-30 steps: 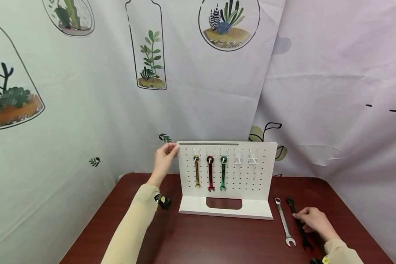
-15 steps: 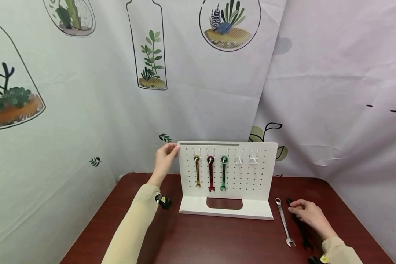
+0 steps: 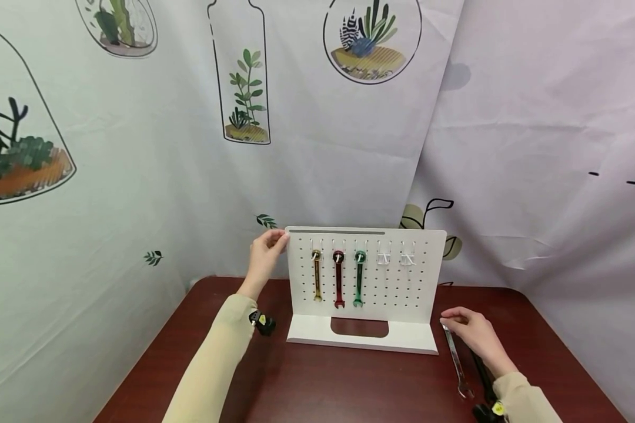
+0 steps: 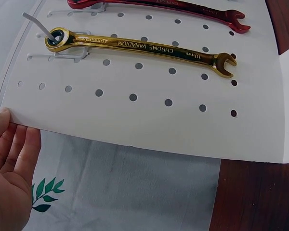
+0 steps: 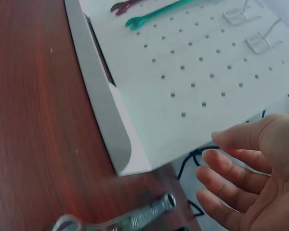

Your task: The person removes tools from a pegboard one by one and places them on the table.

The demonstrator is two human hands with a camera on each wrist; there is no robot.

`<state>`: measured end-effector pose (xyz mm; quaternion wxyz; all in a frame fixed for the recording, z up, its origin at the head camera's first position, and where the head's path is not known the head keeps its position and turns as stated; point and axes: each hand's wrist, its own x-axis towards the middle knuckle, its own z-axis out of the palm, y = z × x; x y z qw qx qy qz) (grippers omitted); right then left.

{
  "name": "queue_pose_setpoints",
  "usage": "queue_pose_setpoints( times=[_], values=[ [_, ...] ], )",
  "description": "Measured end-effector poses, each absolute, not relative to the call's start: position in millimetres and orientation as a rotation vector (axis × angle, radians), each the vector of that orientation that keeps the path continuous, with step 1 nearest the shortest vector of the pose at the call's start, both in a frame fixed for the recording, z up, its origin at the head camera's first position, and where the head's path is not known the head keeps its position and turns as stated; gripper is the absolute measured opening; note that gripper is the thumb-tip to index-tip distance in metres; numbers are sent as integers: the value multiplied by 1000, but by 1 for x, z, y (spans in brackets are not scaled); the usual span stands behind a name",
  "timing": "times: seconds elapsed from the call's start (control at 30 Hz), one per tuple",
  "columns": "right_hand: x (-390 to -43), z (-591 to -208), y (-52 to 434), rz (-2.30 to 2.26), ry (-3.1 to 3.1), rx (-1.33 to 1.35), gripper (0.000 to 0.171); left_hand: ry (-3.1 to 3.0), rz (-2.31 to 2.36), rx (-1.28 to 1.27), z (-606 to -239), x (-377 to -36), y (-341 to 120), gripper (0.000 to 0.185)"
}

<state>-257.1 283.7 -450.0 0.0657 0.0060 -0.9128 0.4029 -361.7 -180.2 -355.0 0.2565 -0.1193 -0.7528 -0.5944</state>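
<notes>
My left hand (image 3: 264, 254) pinches the top left corner of a white pegboard (image 3: 367, 335), thumb on its front face. My right hand (image 3: 476, 335) hovers over the far end of a silver combination wrench (image 3: 456, 361); in the right wrist view its fingers (image 5: 226, 185) are loosely bent and hold nothing. A black wrench (image 3: 480, 370) lies beside the silver one, partly hidden by my right hand and wrist. Gold (image 3: 317, 279), red (image 3: 338, 282) and green (image 3: 359, 282) wrenches hang by their ring ends from hooks on the board.
Two clear hooks (image 3: 383, 258) at the board's right side carry nothing. The pegboard stands on a dark red-brown table (image 3: 317, 388). Behind it hangs a pale cloth (image 3: 317, 170) printed with plants in jars. A small camera (image 3: 263, 323) is strapped to my left wrist.
My right hand has left the black wrench and moved away from me and left, to above the silver wrench's far end. The left hand keeps its place on the board.
</notes>
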Motion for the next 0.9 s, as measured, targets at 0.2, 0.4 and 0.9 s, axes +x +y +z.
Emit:
queue_pose_setpoints(
  times=[0.2,0.4,0.9],
  values=[
    [-262,-449,266,1370,-2698,82,31,-2054,-1607,-327,-357,-362,-182,26],
    [-266,-441,246,1552,-2627,152,32,-2070,-1596,-323,-357,-361,-182,28],
    [-278,-427,206,1695,-2583,319,39,-2076,-1575,-328,-357,-360,-181,28]
  ],
)
